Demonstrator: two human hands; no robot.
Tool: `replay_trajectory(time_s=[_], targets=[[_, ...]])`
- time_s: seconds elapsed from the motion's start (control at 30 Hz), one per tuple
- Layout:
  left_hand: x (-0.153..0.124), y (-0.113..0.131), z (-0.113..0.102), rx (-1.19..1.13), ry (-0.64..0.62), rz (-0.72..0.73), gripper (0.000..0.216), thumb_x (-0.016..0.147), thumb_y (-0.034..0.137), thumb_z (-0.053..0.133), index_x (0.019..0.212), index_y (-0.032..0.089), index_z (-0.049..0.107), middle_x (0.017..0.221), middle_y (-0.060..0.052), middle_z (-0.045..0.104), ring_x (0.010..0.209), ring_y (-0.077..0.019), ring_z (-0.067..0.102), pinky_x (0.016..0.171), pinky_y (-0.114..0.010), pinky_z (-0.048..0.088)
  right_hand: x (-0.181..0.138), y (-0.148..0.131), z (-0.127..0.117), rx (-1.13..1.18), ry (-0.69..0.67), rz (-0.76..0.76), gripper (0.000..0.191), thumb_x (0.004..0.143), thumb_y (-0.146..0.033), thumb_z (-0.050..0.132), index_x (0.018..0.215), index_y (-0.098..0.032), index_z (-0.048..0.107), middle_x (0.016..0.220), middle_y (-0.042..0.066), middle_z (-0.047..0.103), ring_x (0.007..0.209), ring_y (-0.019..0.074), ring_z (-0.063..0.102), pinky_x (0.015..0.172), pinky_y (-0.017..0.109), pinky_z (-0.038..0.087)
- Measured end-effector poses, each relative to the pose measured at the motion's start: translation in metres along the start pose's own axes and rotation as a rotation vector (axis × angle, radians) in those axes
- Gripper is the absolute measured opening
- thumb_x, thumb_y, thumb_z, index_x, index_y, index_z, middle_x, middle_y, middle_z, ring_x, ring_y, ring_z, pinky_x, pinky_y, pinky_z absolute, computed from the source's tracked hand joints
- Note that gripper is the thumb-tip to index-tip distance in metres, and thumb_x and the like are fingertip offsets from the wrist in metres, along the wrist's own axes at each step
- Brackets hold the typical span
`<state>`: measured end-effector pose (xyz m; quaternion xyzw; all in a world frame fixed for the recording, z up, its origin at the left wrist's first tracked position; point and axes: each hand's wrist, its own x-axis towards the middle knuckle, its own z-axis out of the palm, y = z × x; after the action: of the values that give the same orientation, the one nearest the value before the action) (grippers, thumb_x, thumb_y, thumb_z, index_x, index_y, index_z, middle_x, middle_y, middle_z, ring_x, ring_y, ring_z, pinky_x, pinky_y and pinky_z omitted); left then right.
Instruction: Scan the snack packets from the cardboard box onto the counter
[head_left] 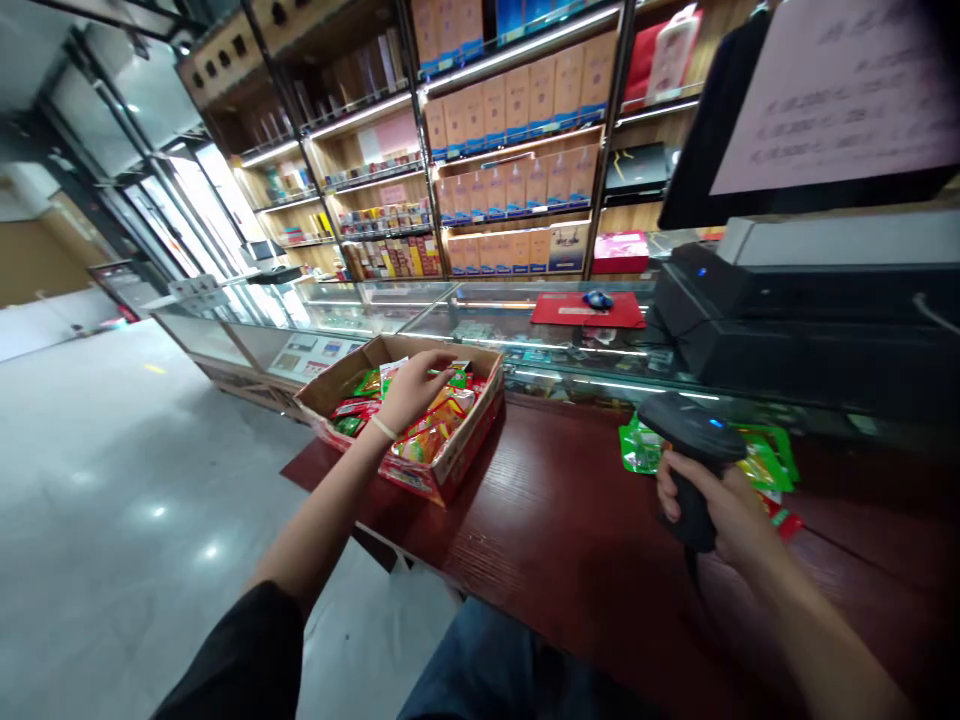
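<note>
My left hand [415, 388], with a pale band at its wrist, hovers over an open cardboard box [466, 445]. Its thumb and fingers are apart, and I see nothing held in them. Snack packets [427, 440] in red, orange and green wrappers fill the box below; the hand covers some of them. On the right, my right hand [705, 495] is wrapped round the handle of a black barcode scanner [690, 430] with a small blue light on. Green packets [766, 455] lie on the table behind the scanner, partly hidden by it and the hand.
The box and packets rest on a dark red wooden table [517, 500]. Behind it runs a glass display counter [480, 325] bearing a red mat [551, 310]. A monitor [694, 150] and black machine [750, 320] stand at right. The scanner's cable [694, 575] hangs below its handle.
</note>
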<state>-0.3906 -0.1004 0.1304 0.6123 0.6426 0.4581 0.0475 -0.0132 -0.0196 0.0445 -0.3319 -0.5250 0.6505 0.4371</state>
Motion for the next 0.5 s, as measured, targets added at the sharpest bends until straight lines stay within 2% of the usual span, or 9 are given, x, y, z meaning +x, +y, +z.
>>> replay_trajectory(time_s=[0.13,0.23,0.37,0.5], targets=[[0.016,-0.070,-0.020,0.338,-0.095,-0.028,0.022,0.081,0.030,0.059,0.096,0.017,0.070,0.095,-0.009,0.066,0.090,-0.0236,0.059,0.088,-0.035,0.044,0.001,0.010,0.018,-0.019,-0.046,0.049,0.025,0.077,-0.040,0.072,0.069,-0.022,0.057,0.054,0.000,0.051,0.038,0.0129,0.045,0.036,0.026,0.034],[0.020,-0.100,-0.018,0.411,-0.257,-0.008,0.023,0.076,0.026,0.062,0.096,0.018,0.069,0.097,-0.010,0.066,0.094,-0.0253,0.058,0.089,-0.036,0.042,0.001,0.017,0.025,-0.045,-0.092,0.068,0.030,0.077,-0.043,0.071,0.066,-0.021,0.055,0.053,-0.001,0.051,0.037,0.0117,0.044,0.036,0.025,0.033],[0.019,-0.110,-0.006,0.360,-0.440,0.086,0.039,0.069,0.024,0.067,0.108,0.023,0.067,0.115,-0.009,0.064,0.107,-0.0266,0.055,0.097,-0.035,0.037,0.003,0.025,0.027,-0.061,-0.113,0.086,0.027,0.079,-0.043,0.069,0.073,-0.021,0.056,0.053,-0.003,0.050,0.038,0.0110,0.044,0.036,0.024,0.033],[0.017,-0.108,0.000,0.408,-0.428,0.105,0.040,0.064,0.022,0.069,0.105,0.024,0.067,0.119,-0.011,0.060,0.111,-0.0286,0.051,0.099,-0.037,0.033,0.004,0.029,0.026,-0.039,-0.120,0.094,0.024,0.081,-0.041,0.069,0.078,-0.021,0.056,0.053,-0.003,0.050,0.038,0.0106,0.044,0.036,0.023,0.033]])
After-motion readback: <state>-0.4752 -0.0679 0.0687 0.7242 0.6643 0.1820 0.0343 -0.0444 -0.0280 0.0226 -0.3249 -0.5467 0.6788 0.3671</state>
